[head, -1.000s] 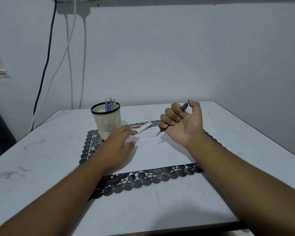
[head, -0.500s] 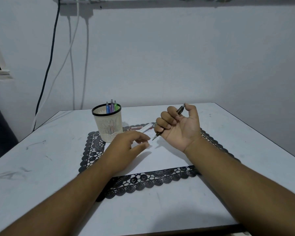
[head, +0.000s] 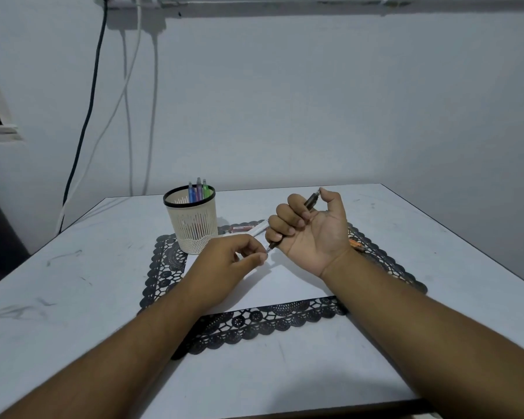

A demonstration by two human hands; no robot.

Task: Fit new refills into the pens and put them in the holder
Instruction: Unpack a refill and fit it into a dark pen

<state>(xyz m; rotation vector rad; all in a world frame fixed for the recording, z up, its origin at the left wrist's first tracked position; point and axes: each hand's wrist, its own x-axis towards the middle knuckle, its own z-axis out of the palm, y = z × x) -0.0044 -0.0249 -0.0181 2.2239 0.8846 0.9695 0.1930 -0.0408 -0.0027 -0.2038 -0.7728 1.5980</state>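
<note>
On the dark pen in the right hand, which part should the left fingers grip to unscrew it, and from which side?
Probably the tip end of the dark pen, protruding below the right hand; the left hand comes from the lower left.

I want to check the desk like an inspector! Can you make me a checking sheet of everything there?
Surface: white table, scuffed, with a black lace mat and white sheet.
Job's things: dark pen; holder with three coloured pens.
Clutter: white tube, red item, orange item on the mat.
Hands: right hand grips the dark pen; left hand pinches its tip.
Cables: black and white cables down the wall.
Surroundings: plain wall.
</note>
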